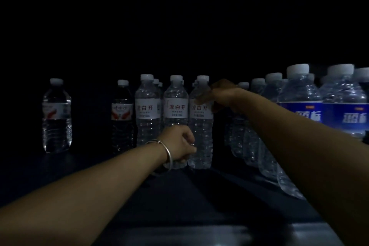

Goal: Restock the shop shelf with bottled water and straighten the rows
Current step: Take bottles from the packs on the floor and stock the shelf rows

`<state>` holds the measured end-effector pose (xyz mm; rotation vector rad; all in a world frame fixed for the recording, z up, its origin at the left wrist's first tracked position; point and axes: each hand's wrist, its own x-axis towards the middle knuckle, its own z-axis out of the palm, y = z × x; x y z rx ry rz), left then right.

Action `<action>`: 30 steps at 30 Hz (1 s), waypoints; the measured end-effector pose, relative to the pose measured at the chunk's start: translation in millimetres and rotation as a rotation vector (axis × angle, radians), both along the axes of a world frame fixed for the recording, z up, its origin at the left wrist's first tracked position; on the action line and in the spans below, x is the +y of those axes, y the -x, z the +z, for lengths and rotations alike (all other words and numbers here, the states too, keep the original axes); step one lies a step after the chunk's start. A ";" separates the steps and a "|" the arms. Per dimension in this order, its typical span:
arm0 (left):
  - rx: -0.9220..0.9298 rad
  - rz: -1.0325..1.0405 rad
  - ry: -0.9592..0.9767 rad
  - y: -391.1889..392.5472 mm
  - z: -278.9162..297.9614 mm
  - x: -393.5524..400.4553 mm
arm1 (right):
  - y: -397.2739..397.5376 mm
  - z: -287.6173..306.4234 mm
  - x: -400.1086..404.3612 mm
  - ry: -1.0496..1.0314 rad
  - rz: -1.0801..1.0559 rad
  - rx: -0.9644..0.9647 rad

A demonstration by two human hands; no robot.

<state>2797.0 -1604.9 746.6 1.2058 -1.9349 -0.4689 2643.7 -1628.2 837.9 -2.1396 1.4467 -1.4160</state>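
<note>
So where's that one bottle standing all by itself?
In the head view, the lone bottle stands upright far left on the dark shelf, a gap apart from the red-labelled bottle beginning the main row.

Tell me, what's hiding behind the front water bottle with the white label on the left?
Behind that white-label bottle two more white caps peek out, so more bottles stand in its row. Their bodies are covered, and the dark shelf hides anything farther back.

Bare forearms, silver bangle (167, 153) on left wrist
</note>
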 end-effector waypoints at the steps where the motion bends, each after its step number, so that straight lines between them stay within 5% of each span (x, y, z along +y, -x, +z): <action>1: 0.003 -0.008 -0.008 0.2 0.5 -0.5 | 0.6 -0.1 -1.7 -0.005 -0.003 0.009; 19: -0.158 0.049 0.043 1.4 3.6 23.2 | 6.7 -22.5 9.6 0.052 -0.025 -0.054; 24: -0.311 0.117 0.144 2.8 3.9 54.0 | 8.1 -44.0 54.2 0.129 -0.350 0.529; 30: -0.337 0.117 0.310 7.6 -8.7 123.0 | 10.4 -86.6 135.7 0.211 -0.457 0.719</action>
